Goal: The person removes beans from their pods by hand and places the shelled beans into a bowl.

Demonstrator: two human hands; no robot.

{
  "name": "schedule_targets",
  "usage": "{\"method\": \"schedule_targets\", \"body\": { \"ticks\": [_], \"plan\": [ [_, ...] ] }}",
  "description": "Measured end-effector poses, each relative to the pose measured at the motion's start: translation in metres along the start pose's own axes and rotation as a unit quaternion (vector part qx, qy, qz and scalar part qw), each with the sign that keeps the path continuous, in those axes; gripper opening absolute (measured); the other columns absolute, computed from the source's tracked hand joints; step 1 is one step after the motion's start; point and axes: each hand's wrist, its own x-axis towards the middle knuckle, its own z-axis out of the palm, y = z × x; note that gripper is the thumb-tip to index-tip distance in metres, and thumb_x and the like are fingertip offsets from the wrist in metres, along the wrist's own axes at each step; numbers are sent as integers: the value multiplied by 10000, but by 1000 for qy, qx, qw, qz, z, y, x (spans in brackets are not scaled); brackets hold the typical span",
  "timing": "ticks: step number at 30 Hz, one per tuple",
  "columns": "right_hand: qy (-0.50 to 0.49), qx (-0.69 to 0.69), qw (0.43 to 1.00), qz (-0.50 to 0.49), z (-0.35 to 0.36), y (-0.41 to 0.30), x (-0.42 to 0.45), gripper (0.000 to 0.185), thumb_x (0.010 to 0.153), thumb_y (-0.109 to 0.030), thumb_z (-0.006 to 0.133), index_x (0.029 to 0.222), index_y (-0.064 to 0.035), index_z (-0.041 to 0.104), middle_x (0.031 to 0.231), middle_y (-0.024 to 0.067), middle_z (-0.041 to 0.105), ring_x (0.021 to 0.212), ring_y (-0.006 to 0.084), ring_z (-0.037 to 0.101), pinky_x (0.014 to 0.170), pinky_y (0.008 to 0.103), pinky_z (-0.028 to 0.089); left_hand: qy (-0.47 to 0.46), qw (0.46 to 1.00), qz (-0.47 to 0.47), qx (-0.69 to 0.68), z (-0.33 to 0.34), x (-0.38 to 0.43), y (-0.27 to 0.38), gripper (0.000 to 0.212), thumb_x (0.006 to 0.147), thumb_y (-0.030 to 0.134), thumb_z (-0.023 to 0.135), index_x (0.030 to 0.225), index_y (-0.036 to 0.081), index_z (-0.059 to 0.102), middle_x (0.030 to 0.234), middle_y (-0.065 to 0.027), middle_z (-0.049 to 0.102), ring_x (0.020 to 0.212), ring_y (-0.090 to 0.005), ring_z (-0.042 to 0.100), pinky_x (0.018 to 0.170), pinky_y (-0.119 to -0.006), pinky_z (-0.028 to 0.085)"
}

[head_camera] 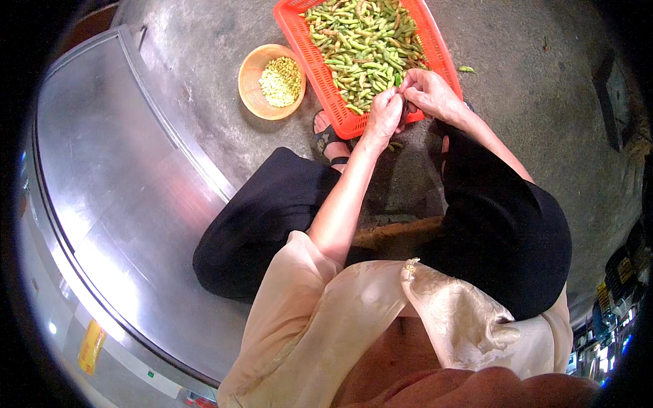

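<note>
My left hand (385,115) and my right hand (431,96) meet fingertip to fingertip above the near right corner of an orange-red plastic basket (346,115). Between the pinched fingers a bit of green soybean pod (398,80) shows; the rest of it is hidden by the fingers. A heap of green and brownish soybean pods (365,46) fills much of the basket. To its left stands a round tan bowl (249,81), touching or very close to the basket's side. Shelled pale green beans (279,84) lie in the bowl.
A large metal-topped surface (127,178) runs along my left side. My dark-trousered knees flank the near end of the basket, with a sandalled foot (329,137) beside its corner. One loose pod (466,69) lies on the concrete floor (530,102) to the right.
</note>
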Motion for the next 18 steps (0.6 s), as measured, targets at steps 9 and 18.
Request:
{"method": "schedule_targets", "body": {
  "ticks": [9,18],
  "plan": [
    [39,-35,998,-45,1,-2,-2,95,795,-83,472,827,-1,505,620,51,582,503,96,529,429,242,418,17,1000,10,21,-4,3,5,156,913,168,483,817,68,553,636,24,531,449,-47,420,376,-189,314],
    [69,117,991,-4,3,1,2,134,841,-149,493,817,-17,498,640,85,604,446,109,532,401,244,443,76,989,26,-127,-19,6,1,126,898,111,437,891,53,548,688,-7,527,491,-83,449,407,-219,356]
  ]
}}
